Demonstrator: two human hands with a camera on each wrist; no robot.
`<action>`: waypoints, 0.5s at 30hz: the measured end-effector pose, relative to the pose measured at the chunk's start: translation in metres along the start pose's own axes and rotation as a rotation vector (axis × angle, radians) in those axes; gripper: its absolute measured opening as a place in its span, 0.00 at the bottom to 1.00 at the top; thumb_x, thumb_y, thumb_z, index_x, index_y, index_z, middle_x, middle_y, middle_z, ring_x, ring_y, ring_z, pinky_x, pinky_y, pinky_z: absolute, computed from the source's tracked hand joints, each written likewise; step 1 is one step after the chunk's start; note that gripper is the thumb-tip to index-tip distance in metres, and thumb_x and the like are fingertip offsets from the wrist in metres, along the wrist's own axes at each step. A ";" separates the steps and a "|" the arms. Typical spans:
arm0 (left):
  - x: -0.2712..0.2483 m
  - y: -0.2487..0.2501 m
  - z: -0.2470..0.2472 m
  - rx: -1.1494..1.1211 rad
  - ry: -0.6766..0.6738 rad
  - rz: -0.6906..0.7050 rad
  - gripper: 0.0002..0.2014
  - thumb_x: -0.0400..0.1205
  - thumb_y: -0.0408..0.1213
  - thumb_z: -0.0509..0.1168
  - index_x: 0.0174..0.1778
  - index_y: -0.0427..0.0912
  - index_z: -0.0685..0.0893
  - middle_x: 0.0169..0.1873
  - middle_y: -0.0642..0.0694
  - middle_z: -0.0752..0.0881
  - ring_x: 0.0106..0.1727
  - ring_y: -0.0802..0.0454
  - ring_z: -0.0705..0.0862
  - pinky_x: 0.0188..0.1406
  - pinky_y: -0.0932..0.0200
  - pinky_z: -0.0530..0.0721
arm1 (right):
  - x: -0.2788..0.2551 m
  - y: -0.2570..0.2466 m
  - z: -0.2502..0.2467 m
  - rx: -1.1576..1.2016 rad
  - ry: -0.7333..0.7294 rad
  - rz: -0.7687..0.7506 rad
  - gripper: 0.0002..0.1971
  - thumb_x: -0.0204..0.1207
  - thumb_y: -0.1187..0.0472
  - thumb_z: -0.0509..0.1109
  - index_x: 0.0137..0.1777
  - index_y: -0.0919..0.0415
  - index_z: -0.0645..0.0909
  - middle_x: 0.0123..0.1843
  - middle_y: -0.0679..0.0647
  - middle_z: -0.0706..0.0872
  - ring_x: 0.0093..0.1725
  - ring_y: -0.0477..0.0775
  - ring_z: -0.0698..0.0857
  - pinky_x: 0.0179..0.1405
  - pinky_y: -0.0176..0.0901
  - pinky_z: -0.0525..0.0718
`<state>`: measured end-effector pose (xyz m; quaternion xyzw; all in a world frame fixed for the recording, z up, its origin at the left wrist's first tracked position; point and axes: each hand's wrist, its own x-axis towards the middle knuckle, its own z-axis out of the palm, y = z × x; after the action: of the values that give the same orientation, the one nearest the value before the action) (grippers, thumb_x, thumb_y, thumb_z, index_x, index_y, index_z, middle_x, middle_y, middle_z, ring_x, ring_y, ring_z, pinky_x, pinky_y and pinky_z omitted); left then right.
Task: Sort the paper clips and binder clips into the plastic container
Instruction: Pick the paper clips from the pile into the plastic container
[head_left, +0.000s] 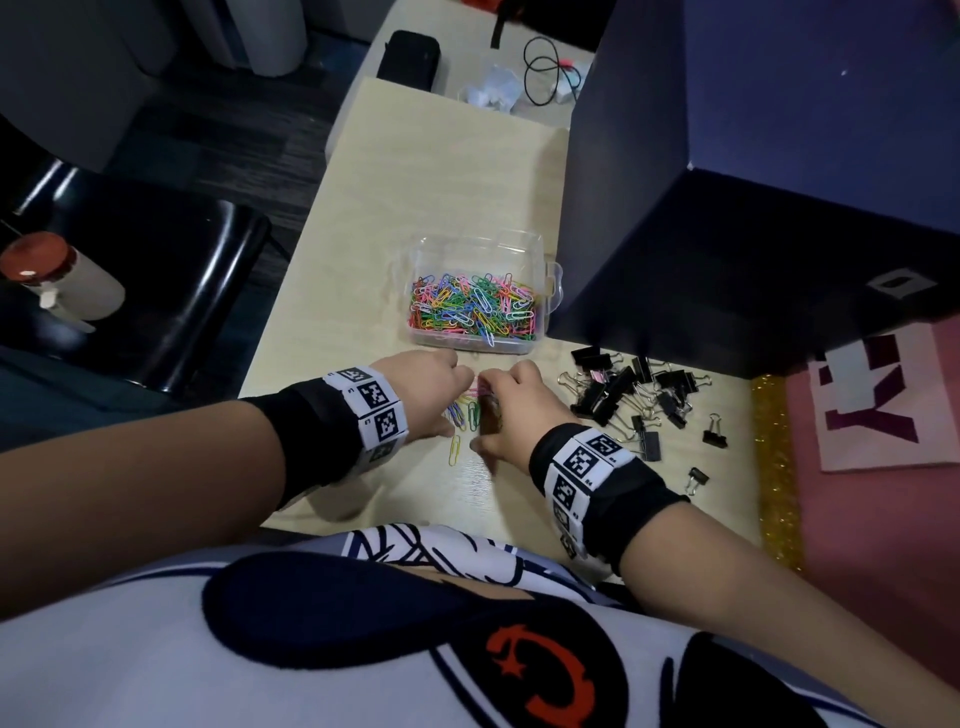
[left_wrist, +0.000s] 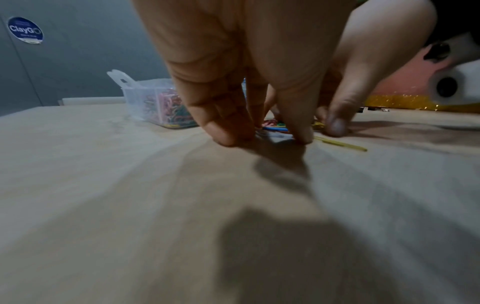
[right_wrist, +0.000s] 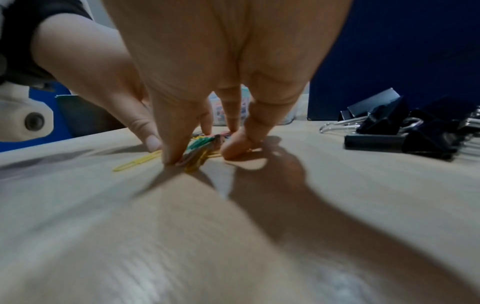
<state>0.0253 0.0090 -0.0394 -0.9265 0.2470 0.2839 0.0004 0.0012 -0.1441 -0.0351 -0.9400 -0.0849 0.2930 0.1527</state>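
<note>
A clear plastic container (head_left: 478, 241) holds a heap of coloured paper clips (head_left: 472, 306). Just in front of it, a small pile of loose paper clips (head_left: 470, 413) lies on the wooden table (head_left: 415, 182). My left hand (head_left: 457, 400) and right hand (head_left: 485, 410) meet over this pile, fingers curled down around it. In the left wrist view my left hand (left_wrist: 265, 135) has its fingertips on the table with clips between them. In the right wrist view my right hand (right_wrist: 202, 152) pinches a bundle of clips. One yellow clip (head_left: 454, 449) lies apart. Black binder clips (head_left: 634, 400) lie to the right.
A dark blue box (head_left: 727, 234) stands close behind the binder clips and right of the container. A gold glitter strip (head_left: 776, 467) and pink sheet (head_left: 872, 415) border the table's right. A black chair (head_left: 171, 291) with a bottle (head_left: 57, 275) stands left.
</note>
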 end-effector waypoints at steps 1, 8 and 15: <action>0.000 0.002 -0.001 -0.001 0.003 -0.001 0.24 0.79 0.50 0.69 0.66 0.42 0.73 0.56 0.41 0.77 0.58 0.39 0.81 0.52 0.48 0.81 | 0.001 0.000 -0.001 0.010 0.004 -0.015 0.33 0.68 0.53 0.79 0.72 0.52 0.70 0.64 0.55 0.68 0.61 0.61 0.79 0.61 0.49 0.79; 0.002 0.005 -0.003 0.067 0.036 0.002 0.11 0.85 0.38 0.57 0.59 0.38 0.79 0.54 0.39 0.81 0.55 0.39 0.82 0.48 0.51 0.78 | 0.011 -0.002 -0.001 -0.007 0.034 -0.037 0.15 0.76 0.68 0.63 0.62 0.58 0.79 0.58 0.61 0.74 0.57 0.66 0.80 0.58 0.52 0.80; 0.000 0.001 0.001 0.066 0.036 -0.001 0.07 0.83 0.35 0.63 0.56 0.42 0.78 0.54 0.43 0.81 0.53 0.43 0.83 0.42 0.55 0.75 | 0.015 0.002 -0.009 0.074 0.143 0.027 0.08 0.76 0.64 0.67 0.50 0.53 0.84 0.57 0.57 0.78 0.55 0.59 0.82 0.56 0.44 0.80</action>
<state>0.0242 0.0082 -0.0397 -0.9312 0.2556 0.2587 0.0269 0.0190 -0.1442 -0.0365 -0.9533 -0.0504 0.2303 0.1889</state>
